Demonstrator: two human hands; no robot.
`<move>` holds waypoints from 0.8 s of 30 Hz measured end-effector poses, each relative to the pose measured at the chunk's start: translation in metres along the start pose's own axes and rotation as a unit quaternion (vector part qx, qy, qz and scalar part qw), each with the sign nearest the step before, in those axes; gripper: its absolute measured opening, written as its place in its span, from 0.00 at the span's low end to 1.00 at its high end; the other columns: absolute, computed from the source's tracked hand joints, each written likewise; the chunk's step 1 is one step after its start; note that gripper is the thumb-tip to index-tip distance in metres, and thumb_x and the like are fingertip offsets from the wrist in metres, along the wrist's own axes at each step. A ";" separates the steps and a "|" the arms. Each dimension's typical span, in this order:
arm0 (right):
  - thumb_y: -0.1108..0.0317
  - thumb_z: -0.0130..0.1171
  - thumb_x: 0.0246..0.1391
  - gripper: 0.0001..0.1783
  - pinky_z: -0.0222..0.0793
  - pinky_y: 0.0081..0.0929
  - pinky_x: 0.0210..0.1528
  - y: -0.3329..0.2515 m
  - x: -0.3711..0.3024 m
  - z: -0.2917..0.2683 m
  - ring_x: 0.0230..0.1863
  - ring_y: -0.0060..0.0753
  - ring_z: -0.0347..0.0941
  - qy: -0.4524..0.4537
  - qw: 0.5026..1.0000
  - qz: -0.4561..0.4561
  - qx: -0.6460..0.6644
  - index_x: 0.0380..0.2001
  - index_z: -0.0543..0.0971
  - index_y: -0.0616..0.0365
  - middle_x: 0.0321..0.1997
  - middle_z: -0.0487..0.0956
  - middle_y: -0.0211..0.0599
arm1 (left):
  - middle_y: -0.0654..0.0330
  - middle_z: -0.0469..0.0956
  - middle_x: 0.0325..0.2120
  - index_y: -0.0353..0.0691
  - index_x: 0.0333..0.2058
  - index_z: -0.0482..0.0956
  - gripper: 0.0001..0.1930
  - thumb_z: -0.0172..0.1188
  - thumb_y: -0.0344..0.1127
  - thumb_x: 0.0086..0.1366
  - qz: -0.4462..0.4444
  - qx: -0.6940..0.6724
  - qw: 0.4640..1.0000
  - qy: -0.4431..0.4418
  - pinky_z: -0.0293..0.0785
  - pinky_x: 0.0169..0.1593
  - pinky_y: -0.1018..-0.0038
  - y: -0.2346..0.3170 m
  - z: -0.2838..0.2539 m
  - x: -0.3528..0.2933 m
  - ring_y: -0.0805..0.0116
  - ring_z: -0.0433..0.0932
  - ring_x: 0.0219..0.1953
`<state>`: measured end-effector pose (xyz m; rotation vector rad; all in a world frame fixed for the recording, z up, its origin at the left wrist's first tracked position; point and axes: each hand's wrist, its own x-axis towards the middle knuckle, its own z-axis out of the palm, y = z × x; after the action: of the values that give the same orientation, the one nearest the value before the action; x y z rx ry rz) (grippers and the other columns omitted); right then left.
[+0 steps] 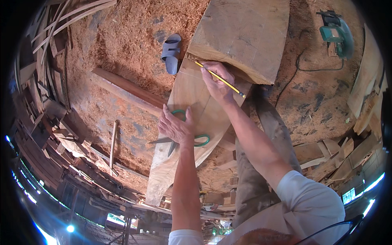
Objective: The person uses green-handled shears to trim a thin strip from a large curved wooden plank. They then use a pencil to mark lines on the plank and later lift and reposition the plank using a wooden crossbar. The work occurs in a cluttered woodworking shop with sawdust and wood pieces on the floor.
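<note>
My right hand is closed around a yellow-and-black striped pencil. The pencil's tip end points to the upper left, over a broad wooden board close to the edge of a thick wood block. Lower left, my left hand lies with its fingers stretched out over the board's left part. Beneath it are scissors with green handles; one loop shows between thumb and fingers, and the dark blades stick out past the wrist. The palm hides the scissors' middle. Faint lines run across the board.
Wood shavings cover the ground. A grey-blue slipper lies left of the block, and a long reddish beam reaches to the board's left edge. A green circular saw with a black cord sits at upper right. Timber piles line both sides.
</note>
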<state>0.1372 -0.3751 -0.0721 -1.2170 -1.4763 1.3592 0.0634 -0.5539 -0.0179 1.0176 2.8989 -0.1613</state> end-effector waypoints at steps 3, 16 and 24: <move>0.79 0.69 0.58 0.05 0.80 0.27 0.47 0.004 -0.001 0.003 0.43 0.30 0.85 0.018 1.000 -0.006 -0.015 0.35 0.81 0.63 0.42 0.87 0.44 | 0.50 0.73 0.56 0.40 0.68 0.65 0.48 0.70 0.62 0.56 0.005 -0.008 1.000 0.004 0.61 0.64 0.46 -0.001 0.001 -0.001 0.48 0.71 0.59; 0.82 0.69 0.56 0.08 0.83 0.30 0.48 -0.006 0.010 0.014 0.45 0.38 0.87 0.049 0.995 -0.059 -0.059 0.36 0.80 0.64 0.42 0.88 0.49 | 0.50 0.71 0.59 0.39 0.69 0.64 0.48 0.70 0.60 0.56 0.010 -0.007 1.000 -0.001 0.61 0.64 0.44 -0.001 0.001 0.000 0.46 0.70 0.60; 0.79 0.70 0.56 0.10 0.84 0.31 0.43 -0.001 0.014 0.016 0.43 0.42 0.87 0.063 0.987 -0.120 -0.080 0.38 0.80 0.58 0.43 0.87 0.48 | 0.50 0.71 0.59 0.38 0.69 0.63 0.49 0.70 0.61 0.56 0.010 -0.019 1.000 -0.015 0.60 0.65 0.44 -0.001 -0.003 0.001 0.46 0.68 0.62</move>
<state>0.1185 -0.3658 -0.0743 -1.1580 -1.6083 1.0015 0.0617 -0.5535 -0.0149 1.0287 2.8518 -0.1201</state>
